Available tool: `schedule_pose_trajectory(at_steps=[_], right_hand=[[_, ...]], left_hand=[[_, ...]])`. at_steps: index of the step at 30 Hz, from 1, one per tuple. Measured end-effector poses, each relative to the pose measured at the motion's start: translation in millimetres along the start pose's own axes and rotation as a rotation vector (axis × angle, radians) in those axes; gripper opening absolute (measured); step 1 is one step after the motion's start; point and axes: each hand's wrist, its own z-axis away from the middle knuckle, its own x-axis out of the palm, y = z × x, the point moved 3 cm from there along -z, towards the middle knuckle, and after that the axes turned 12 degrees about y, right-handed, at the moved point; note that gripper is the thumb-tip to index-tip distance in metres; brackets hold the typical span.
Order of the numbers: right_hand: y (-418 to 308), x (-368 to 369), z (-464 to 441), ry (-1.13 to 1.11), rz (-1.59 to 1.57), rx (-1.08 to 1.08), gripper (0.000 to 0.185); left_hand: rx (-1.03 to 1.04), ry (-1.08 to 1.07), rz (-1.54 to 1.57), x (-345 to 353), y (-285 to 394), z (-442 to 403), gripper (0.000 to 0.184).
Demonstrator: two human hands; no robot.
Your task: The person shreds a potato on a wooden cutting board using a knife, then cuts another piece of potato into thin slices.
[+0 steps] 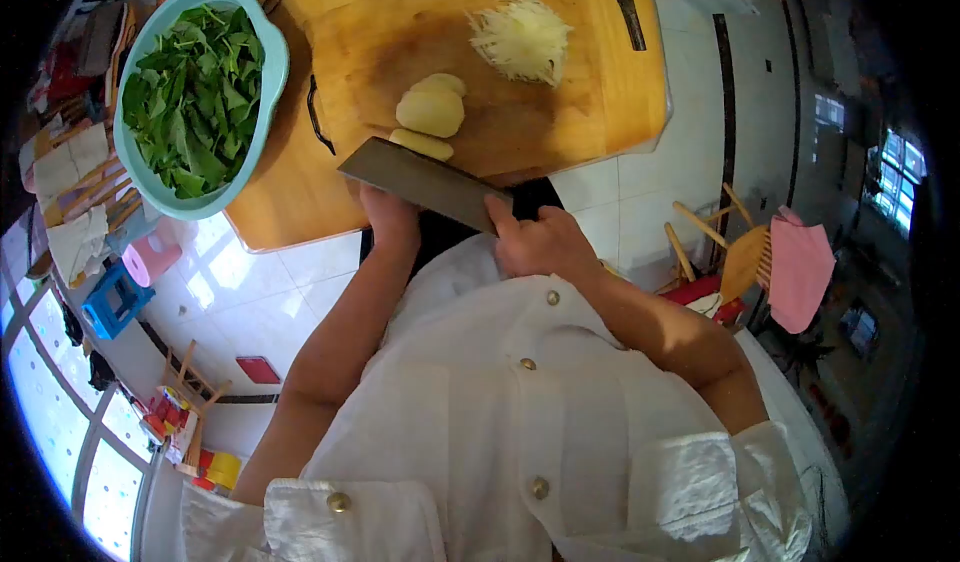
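My right hand (542,240) is wrapped round the handle end of a kitchen cleaver (425,184), its index finger against the blade. The broad blade slants across the near edge of the cutting board (370,42). My left hand (388,214) is behind the left part of the blade, which hides its fingers. Just beyond the blade lies a pale, peeled piece (422,144), apparently potato. Farther up sits a small stack of pale potato slices (431,112). A heap of fine pale shreds (522,42) rests at the board's upper right.
A light blue basin (275,62) full of green leaves (195,102) stands at the left of the wooden table (262,207). A dark-handled object (630,17) lies at the upper right edge. A wooden chair (742,262) with pink cloth (800,272) stands at the right.
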Motion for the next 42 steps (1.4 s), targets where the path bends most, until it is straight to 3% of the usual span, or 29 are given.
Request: schedule_pose_trajectory(at_steps=[3, 7, 10, 16, 18, 22, 28, 31, 33, 36, 42], right_hand=[[4, 13, -7, 0.095, 0.023, -0.013, 0.045], [4, 7, -24, 0.047, -0.013, -0.001, 0.045], [8, 21, -43, 0.239, 0.024, -0.185, 0.04], [18, 33, -63, 0.164, -0.001, 0.038, 0.034], [26, 30, -63, 0.392, -0.204, -0.035, 0.044], [32, 38, -71, 0.3, -0.352, -0.027, 0.053], [26, 31, -63, 0.3, -0.46, 0.176, 0.062], [21, 32, -58, 0.169, -0.365, 0.131, 0.047], [13, 32, -47, 0.277, 0.041, -0.145, 0.044], [8, 7, -23, 0.327, 0.043, -0.145, 0.044], [18, 11, 13, 0.329, 0.069, -0.16, 0.051]], left_hand=[[-0.022, 0.035, -0.01, 0, 4, 3, 0.019], [0.021, 0.006, 0.038, -1, -6, -6, 0.022], [-0.166, 0.019, 0.109, 1, -5, -1, 0.025], [-0.046, 0.004, 0.002, -4, -27, -14, 0.025], [-0.033, 0.006, 0.071, -1, -21, -10, 0.024], [-0.129, 0.015, 0.072, 0, -11, -3, 0.023], [-0.154, 0.039, 0.076, -1, -8, -2, 0.025], [-0.157, 0.005, 0.1, 2, -5, -1, 0.024], [-0.141, 0.03, 0.085, 2, -3, 0, 0.024], [-0.065, 0.049, 0.066, -3, -18, -8, 0.023], [-0.123, 0.009, 0.172, 1, -6, -1, 0.021]])
